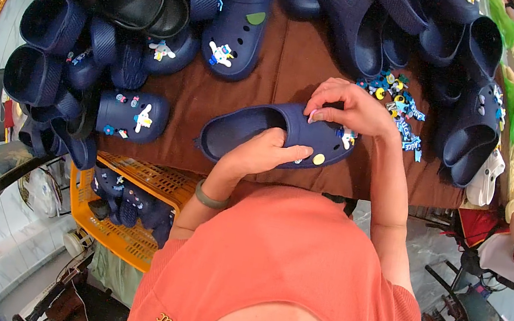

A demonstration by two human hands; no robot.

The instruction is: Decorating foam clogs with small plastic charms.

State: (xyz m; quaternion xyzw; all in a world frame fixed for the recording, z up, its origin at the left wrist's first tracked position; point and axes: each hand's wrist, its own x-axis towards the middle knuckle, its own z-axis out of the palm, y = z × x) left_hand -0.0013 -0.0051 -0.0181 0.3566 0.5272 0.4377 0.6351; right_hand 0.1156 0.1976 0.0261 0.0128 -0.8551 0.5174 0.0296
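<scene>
A navy clog (304, 131) lies on the brown cloth (269, 70) in front of the person, its heel to the left and its toe to the right. The left hand (258, 151) is clamped on it — fingers inside the foot opening, mostly hidden, with the thumb along the outside of the upper. The right hand (349, 106) comes over the clog's far side, thumb and forefinger pinched together on a small pinkish charm (313, 114) held at the upper; whether it is seated in a hole I cannot tell. Near the clog's toe sit a white figure charm (346, 136) and, on the near side, a round yellow charm (319, 159). Beyond the toe, to the right, is a loose pile of charms (402, 112), many of them blue. Left of the clog, well apart from its heel, rests a decorated clog (132, 118) with a white figure on top, and farther left stands a heap of dark clogs (42, 74). Straight beyond the clog is another navy one (237, 20), toe pointing back toward it — and to its lower left, below the cloth's edge, an orange crate (138, 247) holds more clogs.
</scene>
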